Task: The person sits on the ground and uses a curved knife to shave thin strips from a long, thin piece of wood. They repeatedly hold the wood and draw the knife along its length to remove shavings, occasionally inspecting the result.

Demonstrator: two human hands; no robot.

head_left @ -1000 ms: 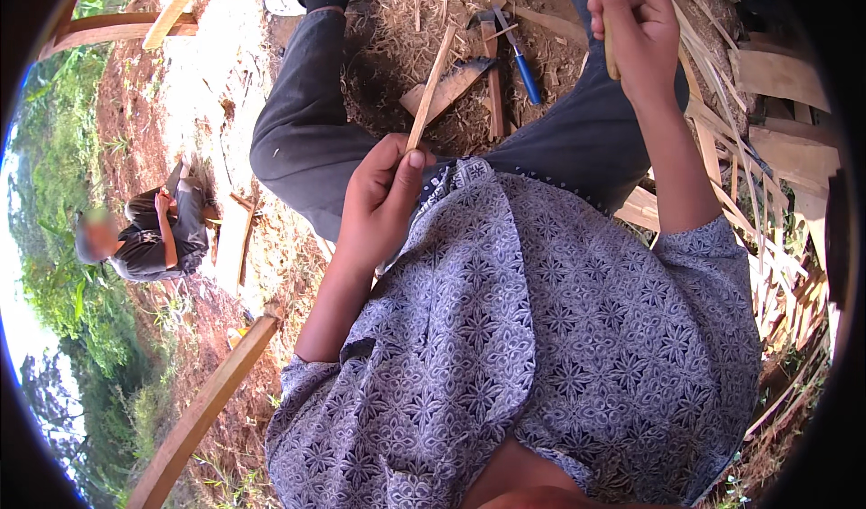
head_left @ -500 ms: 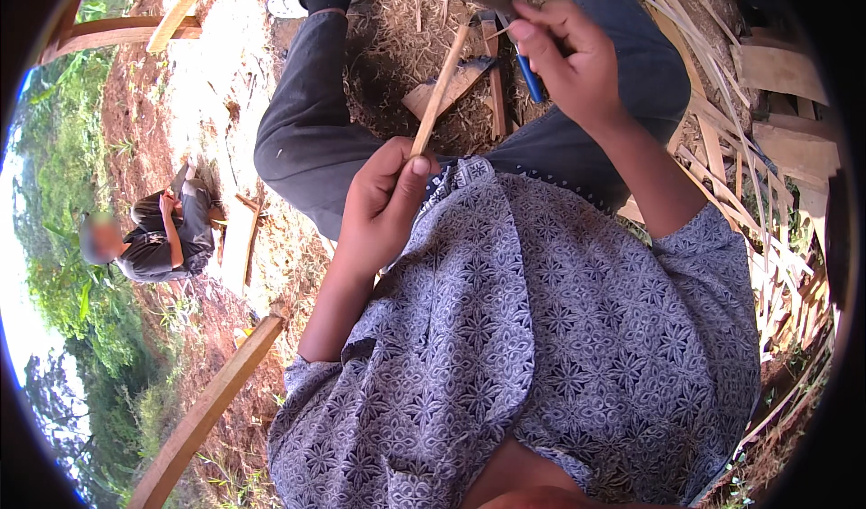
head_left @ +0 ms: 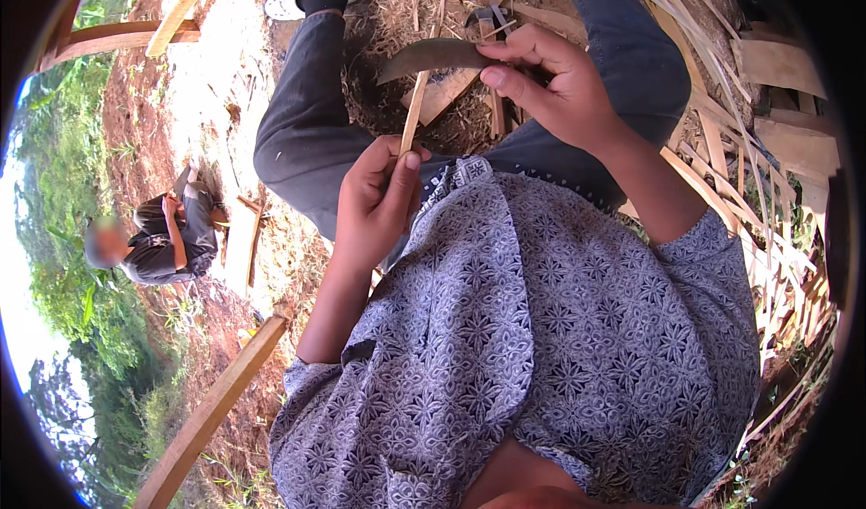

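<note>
Curved blade (head_left: 431, 56) swings across wooden strip (head_left: 415, 116)

Shifted left and nearer since half a second ago, when it stood beyond the strip's far end, the blade now crosses over the strip's length, hiding a short stretch of it. Whether the edge touches the wood cannot be told from this angle. The right hand (head_left: 561, 85) has its fingers closed around the knife's handle, mostly hidden in the grip, with the blade pointing left. The left hand (head_left: 374, 198) pinches the strip's near end between thumb and fingers; from there the strip runs away from the body, slanting slightly right. Both hands work between the spread legs of a seated person in a patterned shirt (head_left: 433, 328).

On the littered ground just beyond lie a flat wood offcut (head_left: 448, 92) and a dark-headed tool (head_left: 497, 114) with a wooden handle, partly covered. Pale split strips (head_left: 767, 229) pile up at right. Far left, a co-worker (head_left: 162, 256) in dark clothing sits near a plank (head_left: 240, 247).
</note>
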